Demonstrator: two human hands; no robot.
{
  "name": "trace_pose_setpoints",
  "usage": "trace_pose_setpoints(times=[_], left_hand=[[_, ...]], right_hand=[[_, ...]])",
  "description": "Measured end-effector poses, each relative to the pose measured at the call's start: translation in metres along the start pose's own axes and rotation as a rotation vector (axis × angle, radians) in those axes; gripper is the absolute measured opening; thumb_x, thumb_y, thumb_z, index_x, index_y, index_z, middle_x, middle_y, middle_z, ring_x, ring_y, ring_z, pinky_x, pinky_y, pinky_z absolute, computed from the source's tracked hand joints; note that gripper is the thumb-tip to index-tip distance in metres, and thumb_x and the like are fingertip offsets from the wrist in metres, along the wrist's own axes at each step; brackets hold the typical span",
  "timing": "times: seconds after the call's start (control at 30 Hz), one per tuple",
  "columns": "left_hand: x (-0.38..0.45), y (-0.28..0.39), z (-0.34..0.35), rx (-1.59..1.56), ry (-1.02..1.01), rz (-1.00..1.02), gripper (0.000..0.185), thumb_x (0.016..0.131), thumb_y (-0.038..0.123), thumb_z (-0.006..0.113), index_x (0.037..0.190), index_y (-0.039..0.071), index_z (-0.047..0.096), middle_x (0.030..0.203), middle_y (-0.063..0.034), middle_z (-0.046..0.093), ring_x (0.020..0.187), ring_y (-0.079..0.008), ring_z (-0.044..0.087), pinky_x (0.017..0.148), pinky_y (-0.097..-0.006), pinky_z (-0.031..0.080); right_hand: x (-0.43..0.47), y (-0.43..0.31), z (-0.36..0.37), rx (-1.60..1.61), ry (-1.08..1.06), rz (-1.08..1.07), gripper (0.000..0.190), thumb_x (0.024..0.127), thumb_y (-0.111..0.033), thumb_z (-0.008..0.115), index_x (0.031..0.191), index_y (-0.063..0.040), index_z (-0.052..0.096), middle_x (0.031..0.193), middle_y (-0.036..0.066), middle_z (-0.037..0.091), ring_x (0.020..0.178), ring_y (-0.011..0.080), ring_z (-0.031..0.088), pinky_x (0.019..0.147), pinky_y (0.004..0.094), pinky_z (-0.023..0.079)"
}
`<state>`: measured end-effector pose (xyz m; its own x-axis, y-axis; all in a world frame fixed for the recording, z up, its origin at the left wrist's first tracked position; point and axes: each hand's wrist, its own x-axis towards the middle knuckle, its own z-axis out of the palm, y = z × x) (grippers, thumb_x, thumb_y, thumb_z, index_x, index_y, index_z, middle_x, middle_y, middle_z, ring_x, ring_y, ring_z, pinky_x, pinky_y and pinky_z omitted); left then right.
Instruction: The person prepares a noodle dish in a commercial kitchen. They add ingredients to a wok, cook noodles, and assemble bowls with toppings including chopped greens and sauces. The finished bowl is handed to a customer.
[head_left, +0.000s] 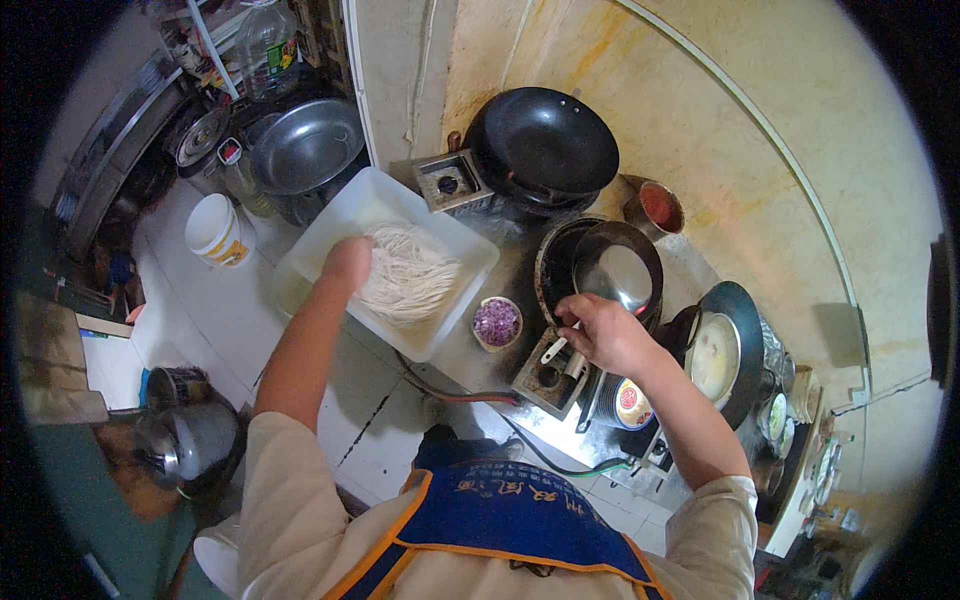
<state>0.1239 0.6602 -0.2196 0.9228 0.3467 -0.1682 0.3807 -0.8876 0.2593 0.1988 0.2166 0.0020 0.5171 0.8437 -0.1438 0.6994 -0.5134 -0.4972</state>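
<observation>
My left hand (351, 264), blurred, reaches into a white plastic bin (319, 238) and touches a heap of thin pale noodles (412, 279). Its fingers are hidden, so I cannot tell whether they grip any strands. Over the near edge of a small wok (619, 276) on a gas burner is my right hand (611, 334), its fingers curled. A white utensil handle (556, 350) shows beneath those fingers, beside the wok's hollow metal handle (576, 366); whether the hand grips either is unclear. Between bin and burner stands a bowl of chopped purple onion (497, 323).
A large black wok (544, 142) rests by the wall. Red seasoning fills a metal pot (658, 208). Rightward are another wok (742, 352) with pale contents and a stack of paper bowls (628, 403). A hose (457, 395) hangs before the counter; a white bucket (216, 231) stands left.
</observation>
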Motion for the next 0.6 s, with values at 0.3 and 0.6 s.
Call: trace_pose_setpoints(times=[0.3,0.6], left_hand=[[-0.036,0.068,-0.191,-0.195,0.195,0.318,0.025,0.084,0.007,0.056,0.104,0.003,0.071,0.1,-0.0244,0.069,0.095,-0.0399,0.068,0.085,-0.0444,0.054],[-0.066,0.115,-0.3,-0.089,0.413,0.503,0.026,0.079,0.005,0.06,0.103,0.002,0.071,0.096,-0.0207,0.071,0.089,-0.0388,0.068,0.08,-0.0422,0.053]], right_hand=[[0.112,-0.065,-0.013,0.183,0.248,-0.231,0.044,0.081,-0.015,0.077,0.118,-0.001,0.057,0.106,0.02,0.064,0.098,0.0339,0.066,0.085,0.0415,0.053],[0.23,-0.144,-0.009,0.63,0.374,-0.542,0.102,0.062,-0.027,0.094,0.143,0.001,0.038,0.131,0.025,0.059,0.122,0.0351,0.058,0.104,0.0385,0.046]])
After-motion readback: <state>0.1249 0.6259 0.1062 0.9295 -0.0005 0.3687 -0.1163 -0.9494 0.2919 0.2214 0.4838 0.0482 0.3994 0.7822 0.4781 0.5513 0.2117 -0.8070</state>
